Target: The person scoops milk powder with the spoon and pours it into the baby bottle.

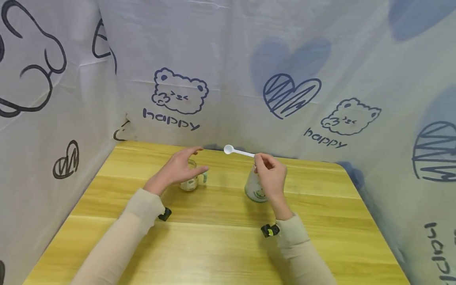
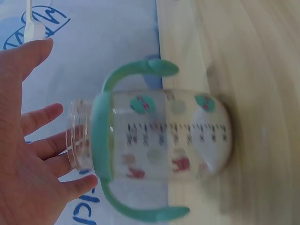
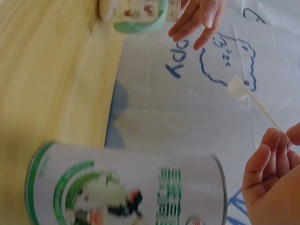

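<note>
My right hand (image 1: 273, 174) pinches the thin handle of a white measuring scoop (image 1: 228, 149), whose round bowl points left, in the air above the table. Below that hand stands a white and green milk powder can (image 3: 136, 187), printed with a cow picture; its top is partly hidden by the hand in the head view. My left hand (image 1: 178, 168) has its fingers spread around the neck of a clear baby bottle (image 2: 154, 136) with mint green handles; contact cannot be told. The bottle stands upright without a lid, with something whitish in its lower part.
A wood-grain table (image 1: 213, 245) carries the bottle and the can near its back edge. White cloth (image 1: 228, 59) with bear and heart drawings hangs behind and at both sides. Each wrist wears a small black camera (image 1: 270, 230).
</note>
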A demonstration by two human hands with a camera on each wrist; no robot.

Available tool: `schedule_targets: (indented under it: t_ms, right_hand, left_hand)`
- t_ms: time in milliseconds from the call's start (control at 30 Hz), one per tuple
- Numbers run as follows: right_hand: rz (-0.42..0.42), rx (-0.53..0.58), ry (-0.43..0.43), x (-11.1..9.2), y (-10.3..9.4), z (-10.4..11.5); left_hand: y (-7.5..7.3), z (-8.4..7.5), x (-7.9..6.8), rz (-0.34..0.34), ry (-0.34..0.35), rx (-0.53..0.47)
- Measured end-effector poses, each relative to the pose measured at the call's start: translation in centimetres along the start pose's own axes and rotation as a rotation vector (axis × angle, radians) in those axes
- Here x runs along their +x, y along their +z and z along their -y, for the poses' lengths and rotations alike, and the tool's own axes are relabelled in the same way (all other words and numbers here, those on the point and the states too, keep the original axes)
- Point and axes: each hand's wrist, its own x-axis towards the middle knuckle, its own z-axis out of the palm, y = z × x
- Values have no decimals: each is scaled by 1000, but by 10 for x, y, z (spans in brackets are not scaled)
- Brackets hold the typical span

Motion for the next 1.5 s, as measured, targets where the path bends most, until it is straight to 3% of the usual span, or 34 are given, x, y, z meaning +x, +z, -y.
schedule_targets:
  t_ms: [200,633,933,1133,1300,1500]
  right_hand:
    - [-83,-25,83,3,-18,-4]
    - [-163,-60,59,5,-44,-11]
    - [-178,-108,81,4,-62,-19]
    - [-189,-123,100,1,-69,-7]
    - [-175,-131,87,-5,-72,11]
    - [-176,-154,84,-7,-77,11]
  left_hand:
    - [7,-11,9,4,22,-43]
    - [32,-37,31,28,54,-58]
    - [58,-58,48,106,23,-87]
    - [78,-68,53,120,88,-88]
    - [91,-73,57,141,83,-90]
    - [98,-80,61,160,90,-97]
